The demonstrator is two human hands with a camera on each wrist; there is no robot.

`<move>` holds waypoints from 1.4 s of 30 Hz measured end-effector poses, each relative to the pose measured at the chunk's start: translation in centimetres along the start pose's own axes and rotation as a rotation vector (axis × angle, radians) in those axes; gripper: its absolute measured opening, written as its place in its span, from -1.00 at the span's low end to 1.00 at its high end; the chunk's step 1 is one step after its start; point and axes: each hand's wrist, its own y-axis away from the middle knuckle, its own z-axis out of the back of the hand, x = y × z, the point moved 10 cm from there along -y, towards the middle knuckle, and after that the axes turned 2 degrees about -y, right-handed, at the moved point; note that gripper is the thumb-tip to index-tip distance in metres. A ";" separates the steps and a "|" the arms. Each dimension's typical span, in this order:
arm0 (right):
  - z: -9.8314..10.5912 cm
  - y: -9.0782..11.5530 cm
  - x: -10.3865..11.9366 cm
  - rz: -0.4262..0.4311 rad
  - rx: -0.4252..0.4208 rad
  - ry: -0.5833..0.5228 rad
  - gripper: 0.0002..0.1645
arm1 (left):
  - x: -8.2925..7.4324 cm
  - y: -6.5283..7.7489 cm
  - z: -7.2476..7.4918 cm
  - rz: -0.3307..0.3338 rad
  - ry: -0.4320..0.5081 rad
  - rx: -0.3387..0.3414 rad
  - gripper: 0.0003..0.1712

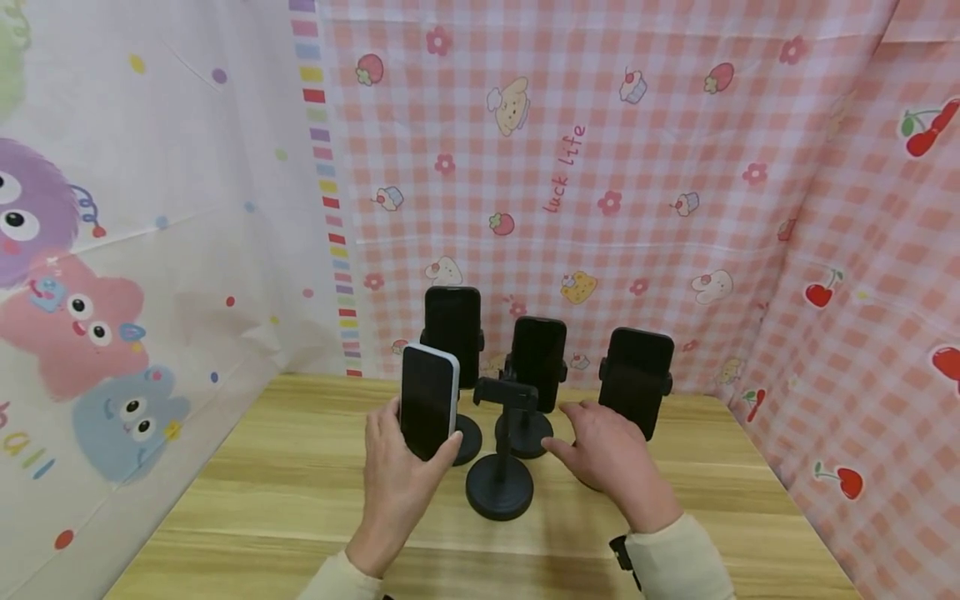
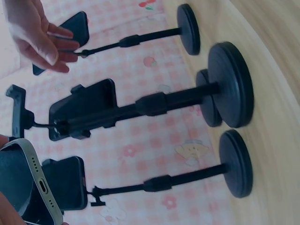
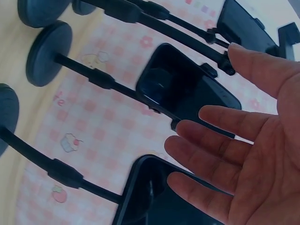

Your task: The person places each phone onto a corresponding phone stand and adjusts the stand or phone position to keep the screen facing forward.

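My left hand (image 1: 397,483) grips a black-screened smartphone (image 1: 429,404) with a pale edge, held upright above the table. In the left wrist view the phone's bottom edge (image 2: 42,185) shows its charging port. Right of that phone stands a black phone stand (image 1: 501,490) with a bare clamp (image 1: 507,392) on top. My right hand (image 1: 611,450) hovers to the right of this stand, fingers spread and holding nothing. In the right wrist view its palm and fingers (image 3: 206,164) are plainly apart from the stands.
Behind are three more black stands bearing dark phones: a left one (image 1: 453,333), a middle one (image 1: 542,358) and a right one (image 1: 637,375), partly hidden by my right hand. All stand on a wood-grain table (image 1: 262,492). Printed cloths (image 1: 660,242) hang around it.
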 end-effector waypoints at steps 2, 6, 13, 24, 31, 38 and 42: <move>0.7 0.0 0.2 0.014 -0.019 0.004 -0.36 | -0.6 0.2 0.0 -0.011 0.007 0.002 -0.02; 2.0 -0.1 0.6 0.045 -0.062 -0.014 -0.45 | -1.9 0.5 -0.2 -0.038 0.033 0.006 -0.03; 2.9 -0.6 1.2 0.064 -0.047 -0.151 -0.50 | -4.0 1.1 -0.9 -0.070 0.066 0.026 -0.02; 3.9 -0.9 2.3 0.089 -0.096 -0.214 -0.59 | -6.5 1.9 -2.3 -0.156 0.092 0.050 -0.02; 4.2 -1.1 2.5 0.094 -0.115 -0.261 -0.68 | -7.6 2.3 -3.3 -0.210 0.102 0.081 -0.04; 3.4 -1.2 2.5 0.087 -0.073 -0.316 -0.75 | -7.9 2.4 -3.9 -0.220 0.116 0.093 0.00; 2.8 -1.0 2.5 0.064 -0.042 -0.367 -0.77 | -7.9 2.4 -4.0 -0.204 0.122 0.094 0.05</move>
